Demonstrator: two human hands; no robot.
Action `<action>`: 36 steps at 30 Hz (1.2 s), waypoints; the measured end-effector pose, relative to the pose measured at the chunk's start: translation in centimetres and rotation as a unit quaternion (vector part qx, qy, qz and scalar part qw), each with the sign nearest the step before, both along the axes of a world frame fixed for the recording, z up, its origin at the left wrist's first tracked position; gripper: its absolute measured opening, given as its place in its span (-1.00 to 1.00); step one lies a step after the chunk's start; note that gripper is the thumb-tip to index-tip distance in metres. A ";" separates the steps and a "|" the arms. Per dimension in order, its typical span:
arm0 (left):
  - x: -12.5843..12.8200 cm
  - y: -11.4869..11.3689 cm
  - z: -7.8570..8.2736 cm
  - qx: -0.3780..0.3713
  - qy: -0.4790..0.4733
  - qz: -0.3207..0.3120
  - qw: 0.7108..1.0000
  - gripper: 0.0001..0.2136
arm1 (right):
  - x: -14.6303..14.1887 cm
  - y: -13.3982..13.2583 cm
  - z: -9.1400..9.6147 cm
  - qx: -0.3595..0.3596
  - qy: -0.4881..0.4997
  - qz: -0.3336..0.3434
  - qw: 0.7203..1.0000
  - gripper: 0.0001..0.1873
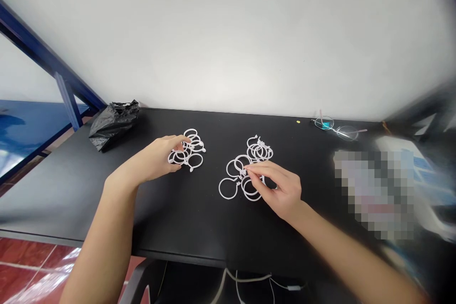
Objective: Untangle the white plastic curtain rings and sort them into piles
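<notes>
Two heaps of white plastic rings lie on a black table. My left hand rests at the left heap, its fingers curled and pinched on one ring at the heap's near edge. My right hand sits at the right heap, thumb and forefinger pinched on the clasp of a ring there. Several rings of that heap spread loose toward me, one lying apart at the left.
A crumpled black plastic bag lies at the table's back left. A pair of glasses rests at the back right near the white wall. A blurred-out object is at the right. Blue metal frame bars stand left. Cables hang under the front edge.
</notes>
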State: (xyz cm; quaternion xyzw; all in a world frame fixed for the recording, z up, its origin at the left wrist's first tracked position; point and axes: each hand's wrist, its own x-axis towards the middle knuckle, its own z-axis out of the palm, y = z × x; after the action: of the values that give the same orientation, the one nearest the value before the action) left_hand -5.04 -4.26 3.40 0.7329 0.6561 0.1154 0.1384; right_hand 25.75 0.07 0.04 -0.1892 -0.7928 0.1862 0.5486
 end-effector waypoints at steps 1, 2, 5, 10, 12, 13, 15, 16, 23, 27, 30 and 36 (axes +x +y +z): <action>0.0 0.0 -0.1 0.001 -0.004 0.000 1.000 -0.48 | 0.0 0.0 0.0 0.000 0.004 0.001 1.000 -0.71; -0.1 0.0 -0.1 0.002 -0.008 0.000 1.000 -0.48 | 0.0 0.0 0.0 0.001 0.007 0.001 1.000 -0.70; -0.1 0.0 -0.3 -0.002 -0.016 0.005 1.000 -0.49 | 0.0 0.0 0.1 0.006 0.011 -0.002 1.000 -0.68; -0.2 0.2 -0.2 -0.013 -0.011 0.013 1.000 -0.47 | 0.0 -0.1 0.2 0.013 0.021 -0.003 1.000 -0.67; -0.3 0.2 -0.1 -0.018 -0.006 0.013 1.000 -0.48 | 0.1 -0.1 0.2 0.011 0.026 -0.005 1.000 -0.66; -0.4 0.2 0.0 -0.021 -0.004 0.014 1.000 -0.49 | 0.2 -0.1 0.1 0.011 0.027 -0.006 1.000 -0.66; -0.5 0.1 0.2 -0.030 -0.004 0.014 0.999 -0.49 | 0.4 0.1 0.1 0.013 0.027 -0.012 0.999 -0.67; -0.5 0.2 0.4 -0.035 -0.005 0.013 0.999 -0.48 | 0.5 0.3 0.0 0.015 0.024 -0.020 0.999 -0.68; 3.1 0.5 0.9 0.036 -0.057 -0.041 0.997 -0.66 | 1.5 2.7 -0.2 -0.086 -0.058 -0.122 0.987 -0.80; 6.7 0.4 0.0 0.045 -0.099 -0.132 0.985 -0.67 | 1.7 3.2 -0.4 -0.091 -0.077 -0.117 0.986 -0.82; 8.4 0.3 -1.3 0.043 -0.101 -0.184 0.977 -0.65 | 1.6 2.8 -0.4 -0.086 -0.085 -0.097 0.988 -0.82; 9.7 0.4 -2.5 0.068 -0.089 -0.196 0.974 -0.78 | 1.3 2.4 -0.5 -0.079 -0.086 -0.082 0.990 -0.83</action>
State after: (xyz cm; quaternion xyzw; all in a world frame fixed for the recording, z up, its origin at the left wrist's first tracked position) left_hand 4.67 -3.84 0.89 0.8415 0.4759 0.1947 0.1660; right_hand 27.06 2.44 -0.43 -0.3118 -0.8015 0.1858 0.4752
